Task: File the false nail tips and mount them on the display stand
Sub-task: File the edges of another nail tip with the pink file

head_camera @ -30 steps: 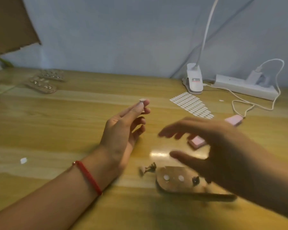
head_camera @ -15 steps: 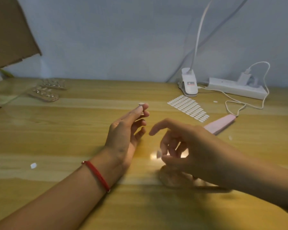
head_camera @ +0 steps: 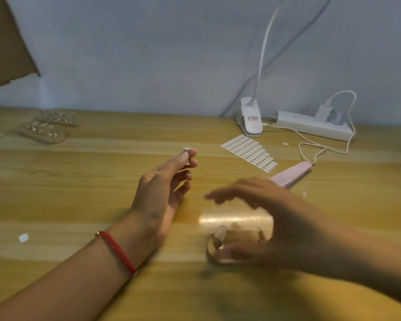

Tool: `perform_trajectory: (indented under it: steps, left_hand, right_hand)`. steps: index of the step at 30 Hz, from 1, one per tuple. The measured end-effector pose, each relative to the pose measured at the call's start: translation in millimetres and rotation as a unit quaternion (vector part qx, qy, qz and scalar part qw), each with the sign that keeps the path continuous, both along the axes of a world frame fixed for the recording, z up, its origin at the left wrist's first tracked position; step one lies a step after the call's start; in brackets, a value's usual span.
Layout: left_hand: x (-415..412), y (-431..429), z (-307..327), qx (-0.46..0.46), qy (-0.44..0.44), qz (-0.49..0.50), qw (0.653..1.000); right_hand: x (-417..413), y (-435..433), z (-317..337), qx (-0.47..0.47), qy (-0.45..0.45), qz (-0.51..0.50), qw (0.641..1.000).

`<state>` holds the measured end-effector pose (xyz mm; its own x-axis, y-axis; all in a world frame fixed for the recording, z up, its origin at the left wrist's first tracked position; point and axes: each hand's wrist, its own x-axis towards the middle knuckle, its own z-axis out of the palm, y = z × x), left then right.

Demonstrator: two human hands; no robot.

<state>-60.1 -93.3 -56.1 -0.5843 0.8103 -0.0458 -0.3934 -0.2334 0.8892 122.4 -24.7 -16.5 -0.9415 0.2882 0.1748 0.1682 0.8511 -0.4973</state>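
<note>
Wooden bench (head_camera: 79, 205): carries everything, with a pale blue wall behind its far edge.
Left hand (head_camera: 164, 188): raised at centre, thumb and forefinger pinching a small white piece (head_camera: 186, 149) at their tips. The piece is too small to identify. The other fingers are loosely curled.
Right hand (head_camera: 271, 218): blurred, right of and nearer than the left hand. The fingers spread above the display stand (head_camera: 214, 250) and the thumb is low at its near edge. Whether it grips the stand cannot be told.
Display stand: clear, on the bench near centre, mostly under the right hand and well apart from the pinched piece.
Nail tip (head_camera: 220, 234): pale, at the stand's left end, just left of the right palm.
Pink file (head_camera: 292, 173): lies slanted just beyond the right hand's fingers.
Sticker sheet (head_camera: 249, 152): flat, farther back, between the file and the clip lamp (head_camera: 251, 121).
Far left: two more stands (head_camera: 46, 129).
</note>
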Motion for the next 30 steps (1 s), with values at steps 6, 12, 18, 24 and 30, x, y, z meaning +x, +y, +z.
perform_trajectory:
  steps: [6, 12, 18, 24, 30]
  left_hand:
    - [5, -3, 2, -0.009, 0.056, -0.039, 0.998]
    - [12, -8, 3, -0.025, 0.163, -0.09, 0.982]
    - [13, -6, 1, -0.021, 0.22, -0.094, 0.971]
    - [14, -5, -1, -0.011, 0.25, -0.087, 0.964]
    - [24, -7, -2, 0.037, 0.353, -0.067, 0.932]
  right_hand:
    - [19, 80, 21, 0.144, -0.052, -0.104, 0.983]
    - [32, 96, -15, 0.183, 0.004, -0.127, 0.975]
    - [28, 84, -29, 0.165, 0.101, -0.153, 0.969]
    - [26, 60, -20, 0.058, 0.145, -0.133, 0.979]
    - [16, 29, -16, 0.003, 0.17, -0.064, 0.983]
